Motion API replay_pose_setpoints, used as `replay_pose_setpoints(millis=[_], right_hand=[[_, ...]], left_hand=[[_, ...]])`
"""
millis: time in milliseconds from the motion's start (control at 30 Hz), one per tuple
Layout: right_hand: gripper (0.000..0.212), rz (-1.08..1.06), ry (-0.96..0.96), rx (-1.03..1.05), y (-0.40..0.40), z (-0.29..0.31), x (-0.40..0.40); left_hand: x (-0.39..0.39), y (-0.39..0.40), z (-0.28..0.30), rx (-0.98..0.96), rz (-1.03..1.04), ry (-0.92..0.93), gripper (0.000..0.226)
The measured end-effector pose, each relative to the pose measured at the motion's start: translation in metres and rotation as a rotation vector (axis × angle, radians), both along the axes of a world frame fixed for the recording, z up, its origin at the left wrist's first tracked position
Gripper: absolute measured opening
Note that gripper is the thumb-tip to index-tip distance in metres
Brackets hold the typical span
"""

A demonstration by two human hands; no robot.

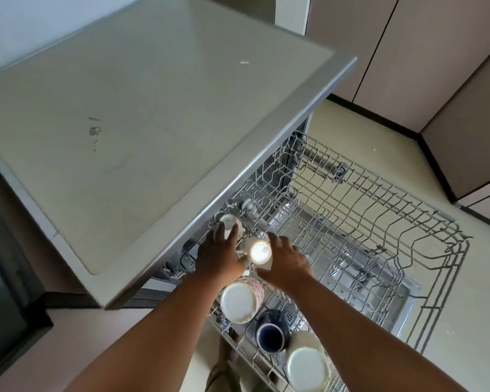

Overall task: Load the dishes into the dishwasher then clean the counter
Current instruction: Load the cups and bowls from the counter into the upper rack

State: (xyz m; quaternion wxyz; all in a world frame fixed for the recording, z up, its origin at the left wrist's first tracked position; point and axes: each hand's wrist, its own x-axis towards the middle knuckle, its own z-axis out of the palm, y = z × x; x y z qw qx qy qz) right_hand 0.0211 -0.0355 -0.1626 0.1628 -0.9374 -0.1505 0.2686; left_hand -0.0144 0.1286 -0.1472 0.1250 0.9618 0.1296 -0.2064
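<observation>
Over the pulled-out dishwasher rack [379, 222], beside the table [153, 108], the left hand [219, 257] and right hand [287, 258], fingers relaxed, flank a white mug [259, 251]. Four more mugs sit along the rack's near edge.

We see the wire dishwasher rack [379, 210] pulled out, with five upturned cups along its near edge: three white cups [239, 302], one dark blue cup [270, 335], another white one [259, 251] catching glare. The grey desk [153, 114] bears brown smudges [94, 131].
</observation>
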Motion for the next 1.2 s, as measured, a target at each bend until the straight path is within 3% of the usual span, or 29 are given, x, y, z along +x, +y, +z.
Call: replay_pose_setpoints(millis=[133, 333, 567, 700, 867, 1200], right_hand=[[0.099, 0.058, -0.059, -0.096, -0.008, 0.028, -0.008], [0.105, 0.190, -0.236, -0.225, -0.003, 0.094, -0.023], [0.108, 0.214, -0.473, -0.212, 0.037, 0.191, -0.063], [0.107, 0.228, -0.547, -0.179, 0.085, 0.228, -0.121], [0.105, 0.416, -0.602, -0.060, 0.180, 0.253, -0.214], [0.099, 0.883, -0.632, 0.125, 0.333, 0.296, -0.330]], left_hand=[[-0.023, -0.012, 0.033, 0.018, -0.112, -0.024, 0.086], [-0.069, -0.027, 0.096, 0.123, -0.436, -0.139, 0.084], [-0.118, 0.002, 0.195, 0.129, -0.472, -0.437, 0.075], [-0.192, 0.058, 0.243, 0.235, -0.332, -0.541, 0.073], [-0.308, 0.151, 0.263, 0.432, -0.064, -0.421, 0.081], [-0.464, 0.272, 0.266, 0.426, 0.537, -0.305, 0.089]])
